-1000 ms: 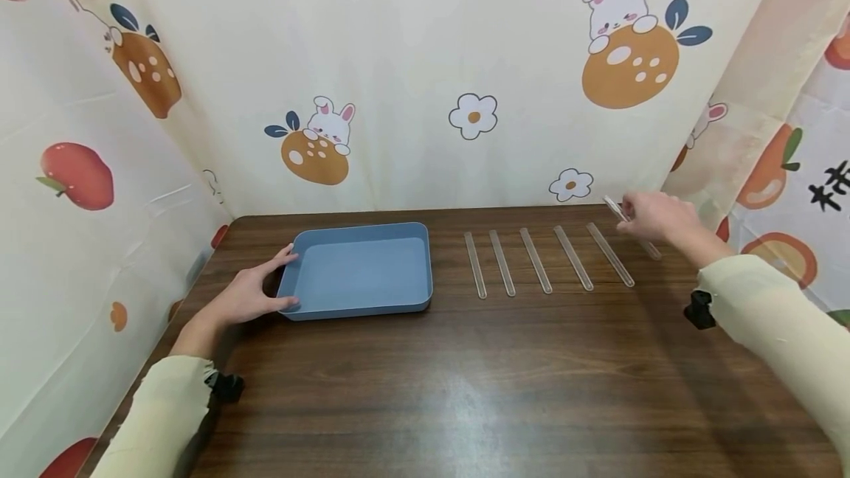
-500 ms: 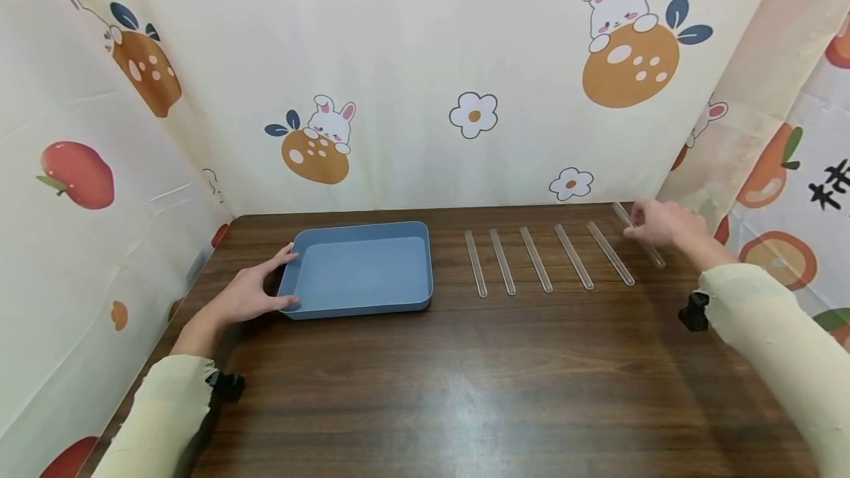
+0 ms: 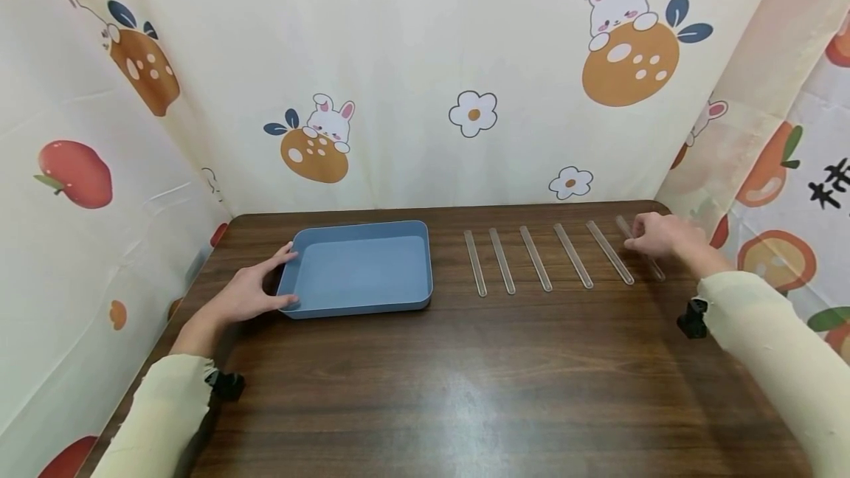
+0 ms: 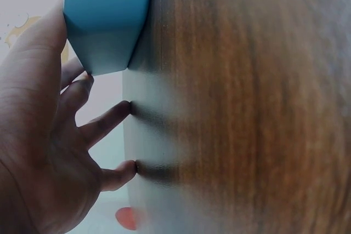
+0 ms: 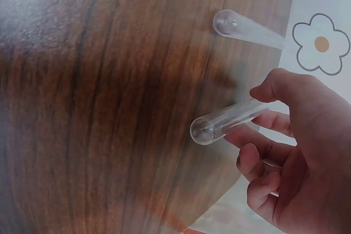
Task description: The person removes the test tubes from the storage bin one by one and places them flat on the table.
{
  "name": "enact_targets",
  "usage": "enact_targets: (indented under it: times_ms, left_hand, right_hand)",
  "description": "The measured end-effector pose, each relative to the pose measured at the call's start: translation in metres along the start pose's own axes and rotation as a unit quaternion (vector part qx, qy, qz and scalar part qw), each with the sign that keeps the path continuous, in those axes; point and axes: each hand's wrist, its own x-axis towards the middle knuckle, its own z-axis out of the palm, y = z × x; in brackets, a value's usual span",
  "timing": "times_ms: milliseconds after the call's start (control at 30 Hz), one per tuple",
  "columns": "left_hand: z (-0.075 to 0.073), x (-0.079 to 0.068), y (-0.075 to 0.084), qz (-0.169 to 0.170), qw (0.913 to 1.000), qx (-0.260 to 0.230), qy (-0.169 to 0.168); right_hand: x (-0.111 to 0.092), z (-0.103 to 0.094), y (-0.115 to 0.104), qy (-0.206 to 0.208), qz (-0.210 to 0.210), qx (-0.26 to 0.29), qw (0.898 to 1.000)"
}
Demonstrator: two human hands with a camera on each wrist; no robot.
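Observation:
In the head view, a shallow blue tray (image 3: 364, 268) stands on the left of the wooden table. My left hand (image 3: 246, 293) holds its left end, thumb at the near corner and a finger at the far one; other fingertips touch the table in the left wrist view. At the far right my right hand (image 3: 664, 234) pinches a clear test tube (image 5: 219, 123) between thumb and fingers. The tube lies at or just above the tabletop; which one I cannot tell. Several more test tubes (image 3: 533, 258) lie in a spaced row between the tray and this hand.
The dark wooden table (image 3: 425, 389) meets a printed curtain (image 3: 412, 35) along its back edge. More printed cloth hangs down the left and right sides, close to both arms.
My right hand has brought its test tube down and toward me, about level with the row. The left hand and the tray have stayed put.

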Motion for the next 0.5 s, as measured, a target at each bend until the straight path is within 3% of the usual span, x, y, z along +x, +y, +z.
enact_targets:
  times_ms: [500]
  left_hand:
    - [-0.0005,0.0008,0.0003,0.005,1.0000,-0.008,0.001]
  right_hand:
    - [0.0018,0.0029,0.0065,-0.006,0.019,0.010,1.000]
